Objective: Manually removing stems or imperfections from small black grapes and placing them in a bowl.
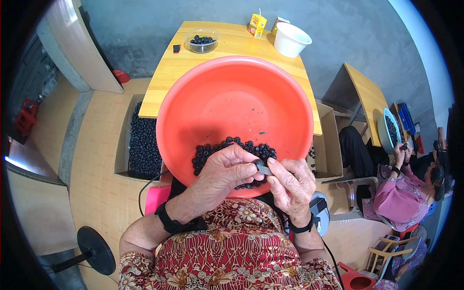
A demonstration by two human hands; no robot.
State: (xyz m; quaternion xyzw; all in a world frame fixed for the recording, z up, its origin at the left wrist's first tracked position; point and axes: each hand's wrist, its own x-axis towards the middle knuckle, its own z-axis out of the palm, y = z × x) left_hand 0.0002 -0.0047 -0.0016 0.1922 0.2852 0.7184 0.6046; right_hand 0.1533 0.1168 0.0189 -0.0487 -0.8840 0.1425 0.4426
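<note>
Over the near side of a large red basin [237, 99], my left hand [220, 169] pinches a small round black part [259, 163] between thumb and fingers. My right hand [291, 184] is closed on a thin, flat metal blade [265, 170]. The blade's end lies against the black part, and its other end is hidden in my right fingers. Several ring-like black parts [205, 153] with holes lie heaped in the basin just beyond and below my hands. A few dark scraps [262, 133] are scattered on the basin's bottom.
The basin overlaps a wooden table [169, 63] bearing a clear bowl [202, 43] of black parts, a yellow carton [257, 25] and a white tub [292, 39]. A cardboard box [121, 150] of black parts stands left, another box [331, 137] right. Another person [401, 195] works at right.
</note>
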